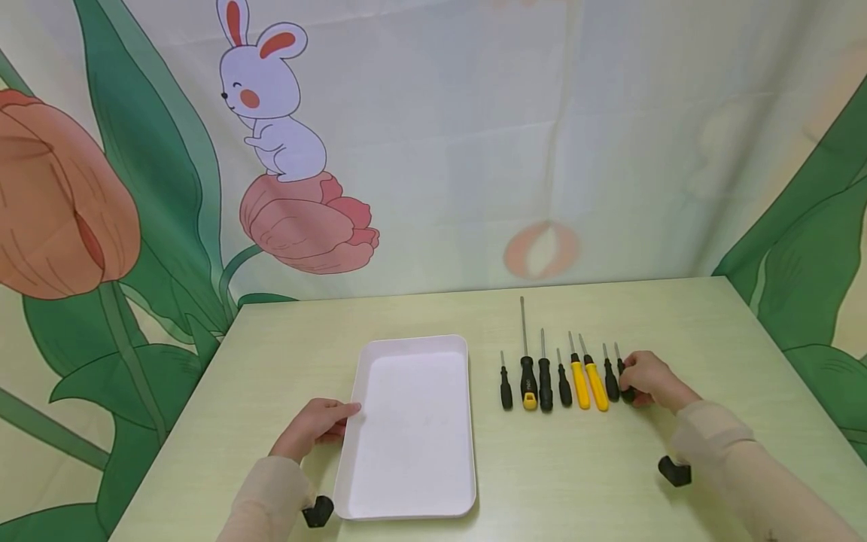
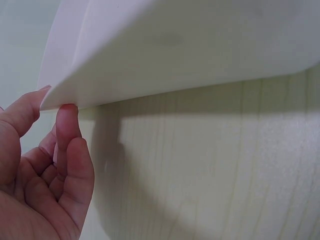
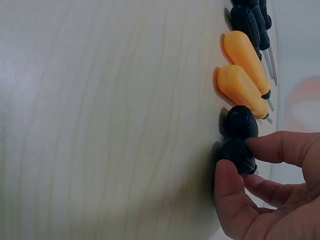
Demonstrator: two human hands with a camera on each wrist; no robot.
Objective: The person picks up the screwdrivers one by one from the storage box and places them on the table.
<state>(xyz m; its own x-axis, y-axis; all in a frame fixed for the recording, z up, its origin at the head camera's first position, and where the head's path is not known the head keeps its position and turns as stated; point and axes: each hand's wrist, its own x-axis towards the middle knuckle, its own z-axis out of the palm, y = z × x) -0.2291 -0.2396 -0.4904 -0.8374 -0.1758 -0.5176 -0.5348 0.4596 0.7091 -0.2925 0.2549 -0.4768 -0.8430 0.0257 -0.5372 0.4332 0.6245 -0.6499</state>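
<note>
My left hand (image 1: 313,423) pinches the left rim of a white rectangular tray (image 1: 413,429), thumb at the upper edge and a fingertip beneath it in the left wrist view. That side shows raised off the table, with a shadow below. At the right end of a row of screwdrivers, my right hand (image 1: 653,380) pinches a small black-handled screwdriver (image 3: 235,154) by its handle, between thumb and fingers. Right beside it lies another black screwdriver (image 1: 611,384). Two yellow-handled screwdrivers (image 1: 596,385) come after that, further left.
Further left in the row lie a long screwdriver (image 1: 528,384) with a black and yellow handle and several black ones, shafts pointing to the back. The pale wooden table (image 1: 542,474) ends at a printed curtain (image 1: 433,188). A black wrist camera (image 1: 675,472) hangs under each forearm.
</note>
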